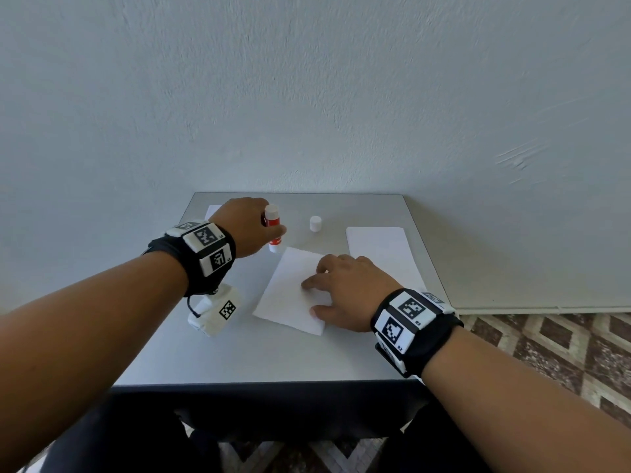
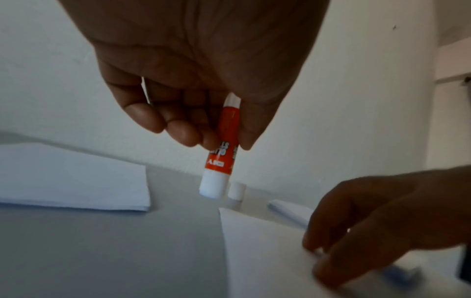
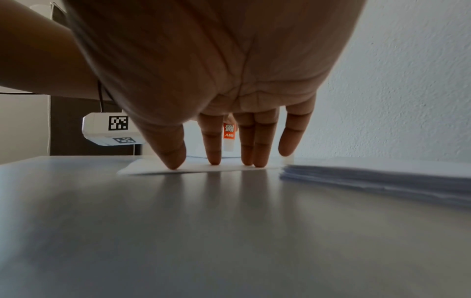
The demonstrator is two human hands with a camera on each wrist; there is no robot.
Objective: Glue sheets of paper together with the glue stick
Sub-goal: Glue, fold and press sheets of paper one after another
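Note:
A red glue stick point(image 1: 273, 222) with white ends is pinched upright between the thumb and fingers of my left hand point(image 1: 263, 233), just beyond the far corner of a single white sheet point(image 1: 286, 297). The left wrist view shows the glue stick point(image 2: 221, 153) with its lower white end just above the table. Its white cap point(image 1: 315, 223) stands alone on the table nearby. My right hand point(image 1: 310, 298) lies on the sheet's right side, straight fingertips point(image 3: 259, 161) and thumb pressing it flat onto the table.
A stack of white paper point(image 1: 379, 254) lies at the right of the grey table point(image 1: 273, 356), close to my right hand. More paper point(image 1: 212, 211) lies at the back left. A wall stands directly behind the table; patterned floor shows on the right.

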